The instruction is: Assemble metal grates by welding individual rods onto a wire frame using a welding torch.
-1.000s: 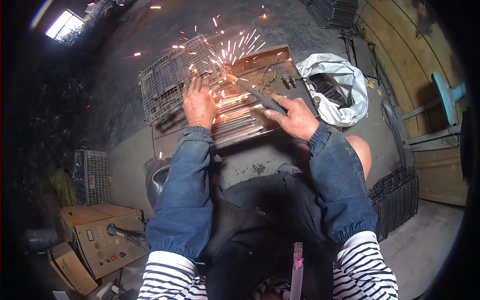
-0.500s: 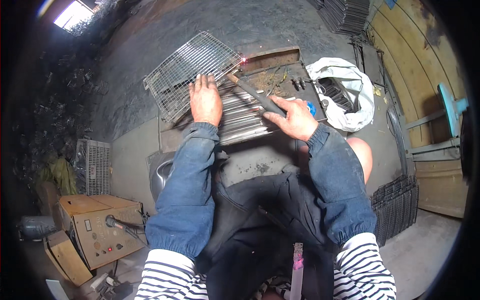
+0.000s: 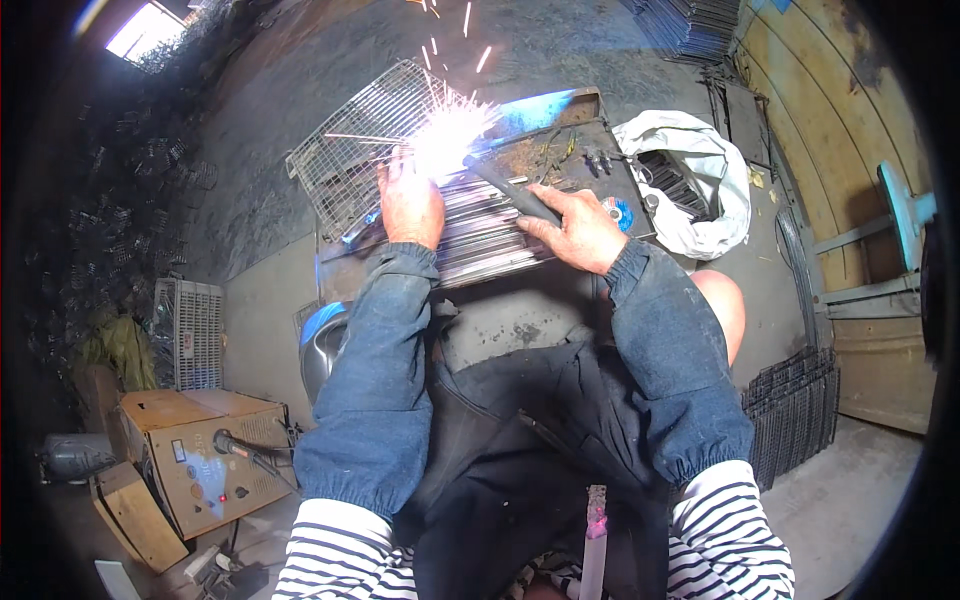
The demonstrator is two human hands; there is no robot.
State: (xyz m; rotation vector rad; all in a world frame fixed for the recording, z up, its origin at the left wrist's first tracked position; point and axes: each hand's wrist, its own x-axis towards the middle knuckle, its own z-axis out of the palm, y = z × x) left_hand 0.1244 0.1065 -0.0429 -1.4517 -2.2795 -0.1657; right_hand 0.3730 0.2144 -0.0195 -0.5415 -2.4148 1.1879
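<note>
My right hand (image 3: 585,228) is closed around the dark handle of a welding torch (image 3: 518,195), whose tip points left and away. A bright white arc with flying sparks (image 3: 447,140) burns just beyond that tip, at the near right side of a wire grid (image 3: 345,150). The glare hides the exact spot being welded. My left hand (image 3: 412,212) lies flat with fingers stretched out, at the near edge of the grid; its fingertips are partly lost in the light. Under and beside the hands lies a row of thin metal rods (image 3: 490,245) on the worktable.
Right of the rods are a blue disc (image 3: 618,212), pliers-like tools (image 3: 600,162) and a white sack (image 3: 735,165) holding metal pieces. A welding machine (image 3: 205,465) stands at lower left, near a plastic crate (image 3: 195,335). Stacked wire grids (image 3: 795,420) stand at right.
A small red glow at the grid's right corner has given way to a bright arc with sparks. The torch tip has shifted slightly; my left hand stays in place.
</note>
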